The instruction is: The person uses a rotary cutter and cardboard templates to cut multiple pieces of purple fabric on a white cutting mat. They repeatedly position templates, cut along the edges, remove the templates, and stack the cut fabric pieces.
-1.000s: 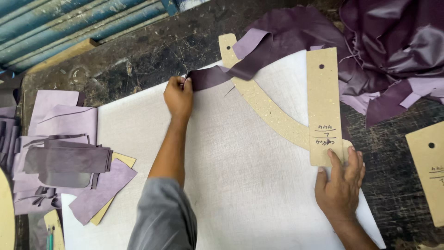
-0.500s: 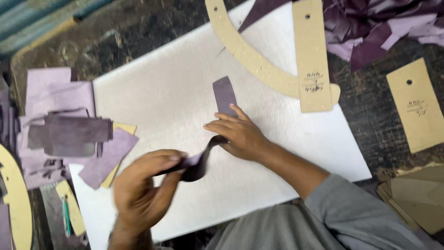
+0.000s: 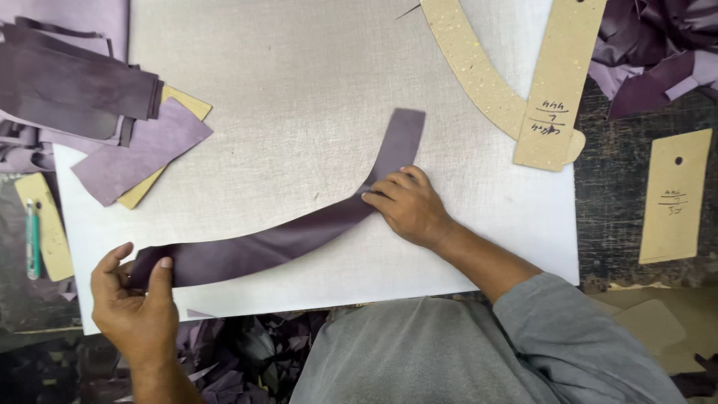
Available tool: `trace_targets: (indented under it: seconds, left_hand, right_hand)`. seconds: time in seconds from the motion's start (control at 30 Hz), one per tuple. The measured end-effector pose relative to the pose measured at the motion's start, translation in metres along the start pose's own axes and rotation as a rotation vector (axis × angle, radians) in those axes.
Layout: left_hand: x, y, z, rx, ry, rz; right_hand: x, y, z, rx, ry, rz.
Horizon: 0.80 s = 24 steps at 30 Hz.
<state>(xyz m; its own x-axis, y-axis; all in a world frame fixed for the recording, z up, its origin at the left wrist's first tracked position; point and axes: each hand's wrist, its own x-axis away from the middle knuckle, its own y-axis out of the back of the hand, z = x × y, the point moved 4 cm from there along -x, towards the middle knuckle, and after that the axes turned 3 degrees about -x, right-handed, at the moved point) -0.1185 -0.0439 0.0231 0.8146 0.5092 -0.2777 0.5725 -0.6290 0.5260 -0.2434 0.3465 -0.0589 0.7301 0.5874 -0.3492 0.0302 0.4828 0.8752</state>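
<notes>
Nearby, a tan cardboard tag [image 3: 677, 196] lies beside the white board [image 3: 299, 82].

Curved strip [image 3: 299, 228]: dark purple, plain. Board [image 3: 299, 90] beneath it: off-white, fine woven texture. Curved template [image 3: 471, 67] and straight template [image 3: 557, 82]: tan card, pale speckles, dark handwritten marks on the straight one. Small tag [image 3: 672, 196]: tan. Stacked pieces [image 3: 82, 90]: dark purple over lilac. Scrap heap [image 3: 658, 52]: mixed purples. Pen [image 3: 32, 239]: teal. Table [image 3: 606, 194]: black, scuffed. Sleeve [image 3: 568, 337]: grey.
</notes>
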Motion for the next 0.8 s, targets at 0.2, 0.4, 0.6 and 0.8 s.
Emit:
trace_targets:
  seconds: [0.2, 0.4, 0.6, 0.8]
  left_hand:
    - [-0.019, -0.002, 0.054, -0.509, -0.276, -0.086]
    - [0.016, -0.038, 0.063, -0.981, -0.433, -0.099]
    - [0.027, -0.074, 0.071, -0.864, -0.277, -0.118]
    - [0.022, -0.071, 0.043, -0.785, -0.160, -0.102]
  right_hand:
    - [-0.008, -0.015, 0.011, -0.041, 0.007, 0.134]
    - [-0.008, 0.037, -0.075, -0.041, -0.423, 0.028]
    - [0.011, 0.115, -0.148, 0.183, -0.673, -0.148]
    - [-0.005, 0.136, -0.142, 0.079, -0.845, 0.021]
